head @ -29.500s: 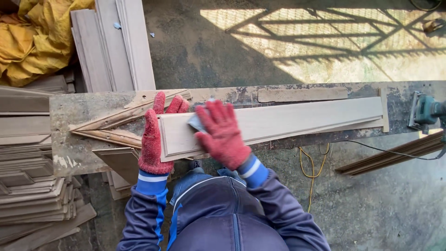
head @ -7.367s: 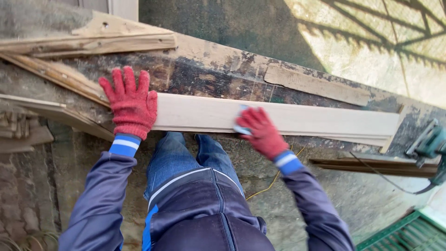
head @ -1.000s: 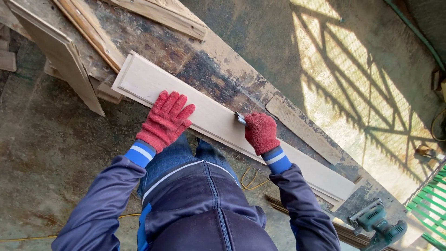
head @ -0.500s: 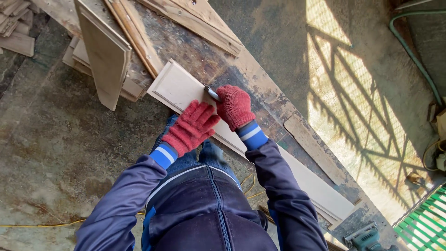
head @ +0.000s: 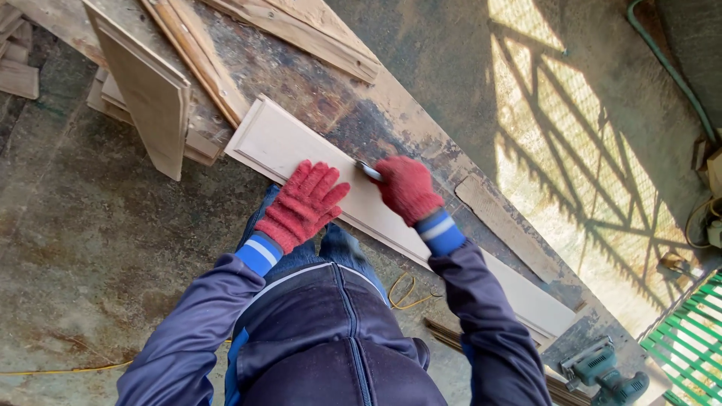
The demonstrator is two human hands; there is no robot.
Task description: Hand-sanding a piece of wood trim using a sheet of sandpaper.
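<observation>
Sanding step, I judge: my left hand [head: 302, 204] lies flat, fingers spread, pinning the pale panel [head: 361, 207] on the table [head: 301, 83]; my right hand [head: 408, 188] is closed around sandpaper [head: 369, 171] at its far edge. Next calls for even pressure along that edge.

Both hands wear red knit gloves w/ a nubby weave: left hand [head: 302, 204], right hand [head: 407, 188]. Each glove ends at the wrist in a blue ribbed cuff w/ one white stripe. Behind the cuffs, sleeves are dark navy, smooth fabric, slightly creased. Between the arms, a navy jacket w/ centre zip, thin white piping and bright blue side panels. Blue jeans show just below the hands.
</observation>
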